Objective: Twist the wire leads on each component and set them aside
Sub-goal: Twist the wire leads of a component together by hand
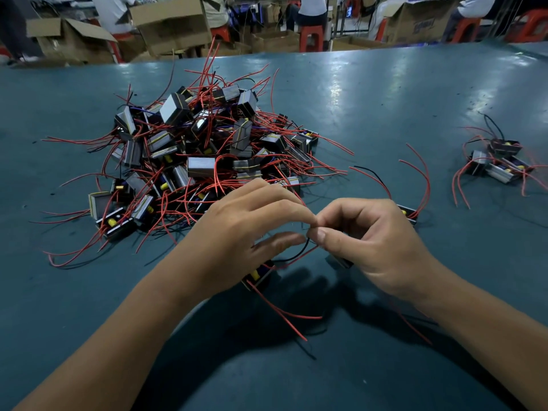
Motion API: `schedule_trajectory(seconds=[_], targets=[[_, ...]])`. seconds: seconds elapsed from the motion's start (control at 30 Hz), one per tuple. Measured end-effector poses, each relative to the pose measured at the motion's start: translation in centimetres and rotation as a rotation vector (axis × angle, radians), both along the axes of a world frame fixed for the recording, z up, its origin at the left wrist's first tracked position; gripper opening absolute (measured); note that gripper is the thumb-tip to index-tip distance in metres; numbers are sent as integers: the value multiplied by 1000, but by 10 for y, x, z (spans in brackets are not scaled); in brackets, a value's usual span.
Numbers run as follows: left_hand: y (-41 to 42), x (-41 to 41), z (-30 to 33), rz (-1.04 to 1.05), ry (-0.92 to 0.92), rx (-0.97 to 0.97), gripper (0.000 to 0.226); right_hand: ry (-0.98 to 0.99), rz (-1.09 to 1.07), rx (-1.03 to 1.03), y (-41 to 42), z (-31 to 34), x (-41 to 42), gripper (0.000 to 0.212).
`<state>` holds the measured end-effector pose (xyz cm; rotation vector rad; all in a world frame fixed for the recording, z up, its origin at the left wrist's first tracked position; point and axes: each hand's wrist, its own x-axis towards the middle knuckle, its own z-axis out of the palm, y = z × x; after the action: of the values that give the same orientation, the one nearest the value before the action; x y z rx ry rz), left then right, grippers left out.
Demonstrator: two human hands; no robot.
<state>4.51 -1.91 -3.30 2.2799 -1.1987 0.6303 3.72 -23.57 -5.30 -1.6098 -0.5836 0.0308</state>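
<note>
A wide teal worktable [385, 93] fills the foreground, its surface scuffed and glossy, catching pale streaks of overhead light along the right side. Beyond its far edge the workshop floor opens up: open cardboard boxes [172, 22] stacked and tilted at the left and centre, another large carton [421, 22] at the right with dark printing on its side. Red plastic stools [311, 37] stand between them, one more [465, 28] farther right. Seated people in pale shirts [311, 7] are visible only from the torso down. The floor past the table looks cluttered and dim.
</note>
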Motion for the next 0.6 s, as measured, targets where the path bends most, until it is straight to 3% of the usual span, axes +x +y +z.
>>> schedule_trajectory(seconds=[0.13, 0.4, 0.6], targets=[[2, -2, 4, -7, 15, 18, 21, 6, 47, -25, -1, -1, 0, 6], [1, -4, 4, -49, 24, 12, 20, -73, 77, -113, -3, 3, -2, 9], [0, -6, 5, -71, 290, -64, 21, -230, 43, -211, -3, 5, -4, 10]])
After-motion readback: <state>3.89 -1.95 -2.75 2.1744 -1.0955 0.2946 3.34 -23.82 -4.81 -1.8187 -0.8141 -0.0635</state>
